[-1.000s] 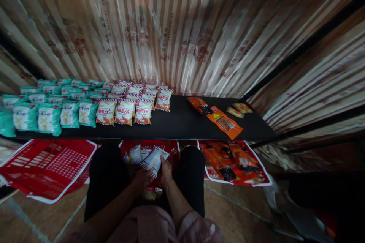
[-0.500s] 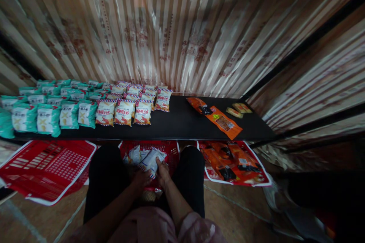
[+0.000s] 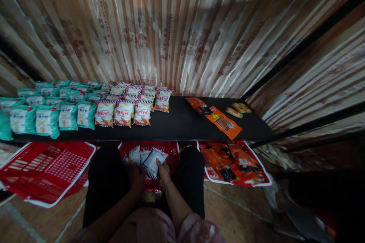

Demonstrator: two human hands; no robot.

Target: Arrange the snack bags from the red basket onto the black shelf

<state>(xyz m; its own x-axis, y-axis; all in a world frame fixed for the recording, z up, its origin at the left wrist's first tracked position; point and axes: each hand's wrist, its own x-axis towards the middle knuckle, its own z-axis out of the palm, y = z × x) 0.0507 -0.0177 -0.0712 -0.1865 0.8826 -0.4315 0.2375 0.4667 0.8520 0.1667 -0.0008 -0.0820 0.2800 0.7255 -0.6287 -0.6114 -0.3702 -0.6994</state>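
Observation:
Between my knees sits a red plastic basket (image 3: pixel 171 148) with small silvery-white snack bags in it. My right hand (image 3: pixel 163 172) is closed on one snack bag (image 3: pixel 154 160), its thumb lying across the side of the bag. This bag is tilted and has a blue-and-white striped edge. My left hand (image 3: pixel 137 177) is low at the basket's left side, just below another snack bag (image 3: pixel 134 155). Its fingers are dark and partly hidden, so I cannot make out whether they grip that bag.
A black shelf (image 3: pixel 176 125) runs across in front of me. Rows of teal snack bags (image 3: pixel 47 119) and white-and-orange snack bags (image 3: pixel 123 113) stand on its left. Orange packets (image 3: pixel 225 121) and small yellowish packs (image 3: pixel 239 109) lie right. Red baskets (image 3: pixel 61 167) flank me; the right one holds orange packages (image 3: pixel 228 159).
My left hand has come off the snack bag in my right hand and moved left toward another bag. The right hand keeps its bag, which has shifted slightly to the right.

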